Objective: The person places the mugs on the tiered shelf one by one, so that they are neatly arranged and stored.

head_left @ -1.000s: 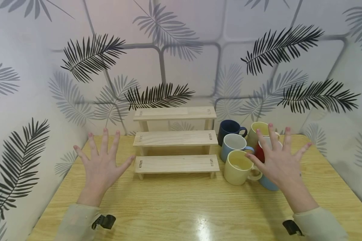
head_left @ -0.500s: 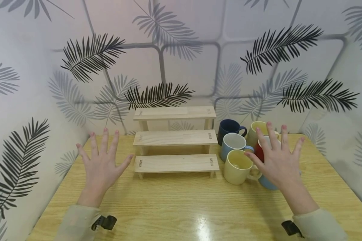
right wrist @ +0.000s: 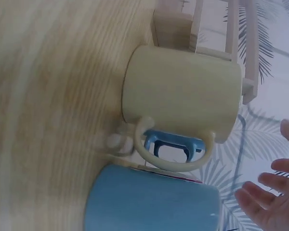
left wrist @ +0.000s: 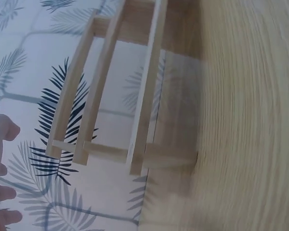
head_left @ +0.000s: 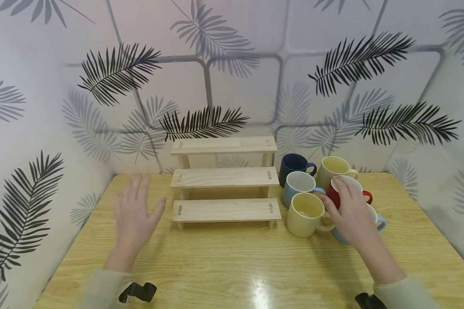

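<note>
My left hand (head_left: 134,219) hovers over the table, left of a three-step wooden stand (head_left: 224,210), with its fingers relaxed and holding nothing. On the right, my right hand (head_left: 352,216) is above the mugs, its fingers slightly bent and apart from any grip. Beneath it a light blue mug (head_left: 341,236) is partly hidden. A red mug (head_left: 334,198) with a white inside stands just beyond the fingers. The front pale yellow mug (right wrist: 183,94) is close beside the thumb; its handle points right in the head view. In the right wrist view, the fingers (right wrist: 262,195) show above the mug rims.
Behind these stand another light blue mug (head_left: 299,189), a dark blue mug (head_left: 293,165) and a second yellow mug (head_left: 334,165), close together against the stand's right side. A leaf-patterned wall (head_left: 236,94) borders the wooden table (head_left: 216,266) at the back.
Both hands were spread wide. The fingers have drawn together and the hands have tilted lower, the right one moving slightly left, so more of the red and front blue mugs shows.
</note>
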The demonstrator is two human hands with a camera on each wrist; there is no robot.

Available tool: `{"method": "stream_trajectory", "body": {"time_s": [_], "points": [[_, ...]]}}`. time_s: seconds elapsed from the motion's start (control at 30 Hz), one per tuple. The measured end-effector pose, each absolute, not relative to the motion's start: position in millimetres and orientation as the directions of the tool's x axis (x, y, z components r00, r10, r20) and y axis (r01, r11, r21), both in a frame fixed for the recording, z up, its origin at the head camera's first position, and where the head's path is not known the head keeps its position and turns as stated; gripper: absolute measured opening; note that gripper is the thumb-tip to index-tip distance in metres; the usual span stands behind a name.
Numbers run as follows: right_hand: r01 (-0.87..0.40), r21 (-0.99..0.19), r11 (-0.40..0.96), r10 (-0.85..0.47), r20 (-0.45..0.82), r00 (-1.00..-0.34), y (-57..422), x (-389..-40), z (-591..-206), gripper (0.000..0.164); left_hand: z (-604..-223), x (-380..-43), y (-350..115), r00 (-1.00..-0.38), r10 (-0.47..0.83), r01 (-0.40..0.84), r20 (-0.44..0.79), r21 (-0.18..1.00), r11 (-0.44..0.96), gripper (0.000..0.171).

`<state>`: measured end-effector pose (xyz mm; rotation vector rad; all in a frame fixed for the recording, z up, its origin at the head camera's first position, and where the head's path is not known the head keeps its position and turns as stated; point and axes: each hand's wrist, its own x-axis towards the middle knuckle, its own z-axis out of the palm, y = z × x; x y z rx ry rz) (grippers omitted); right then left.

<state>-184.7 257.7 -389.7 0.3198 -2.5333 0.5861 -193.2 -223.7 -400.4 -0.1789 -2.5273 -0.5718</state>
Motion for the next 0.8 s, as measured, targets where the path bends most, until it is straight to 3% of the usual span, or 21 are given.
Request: {"method": "stream_trajectory", "body": {"time_s": [0.13, 0.33, 0.5, 0.8], "points": [[-0.311, -0.516, 0.798, -0.058, 0.448, -0.892, 257, -180, -394, 0.043, -409, -190, -216, -0.866, -0.046, 0.315, 0.497, 0.616, 0.722, 0.062], [-0.279, -0.587, 0.76, -0.031, 0.396, -0.918, 259, -177, -403, 0.033, -423, -183, -204, -0.931, -0.121, 0.251, 0.344, 0.844, 0.475, 0.058], [-0.319, -0.555, 0.768, -0.052, 0.443, -0.895, 258, -175, -411, 0.031, -435, -184, -196, -0.955, -0.163, 0.187, 0.249, 0.928, 0.321, 0.053], [-0.352, -0.45, 0.821, -0.121, 0.465, -0.877, 253, -173, -420, 0.032, -452, -184, -183, -0.971, -0.226, 0.031, 0.072, 0.984, 0.176, 0.052]]}}
